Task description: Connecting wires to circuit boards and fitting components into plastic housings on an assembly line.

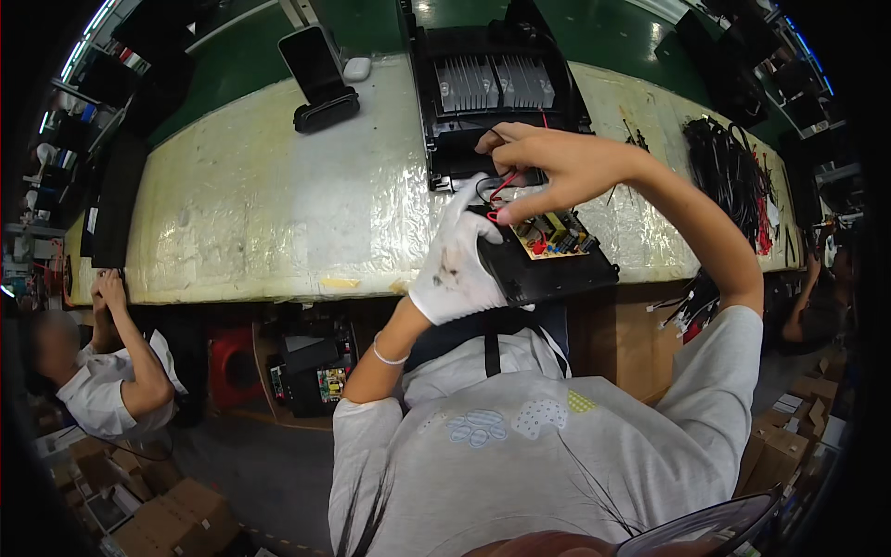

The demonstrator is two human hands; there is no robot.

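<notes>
My left hand [457,262], in a white glove with dark smudges, grips the edge of a black panel [548,278]. A populated circuit board [559,238] with yellow and red parts lies on that panel. My bare right hand [557,165] reaches over the board with thumb and fingers apart. Its thumb is close to the gloved fingers and a red wire [504,187], and its curled fingers are above the wires. Just beyond stands a black housing [575,104] with finned grey heat sinks [495,84]. The right hand hides part of the wiring and the housing's near edge.
A phone [314,63] on a black stand and a small white case [356,69] are on the film-covered table [269,195]. Bundled black cables [729,176] lie at the right. A co-worker [116,371] sits at the left; boxes [181,520] are on the floor.
</notes>
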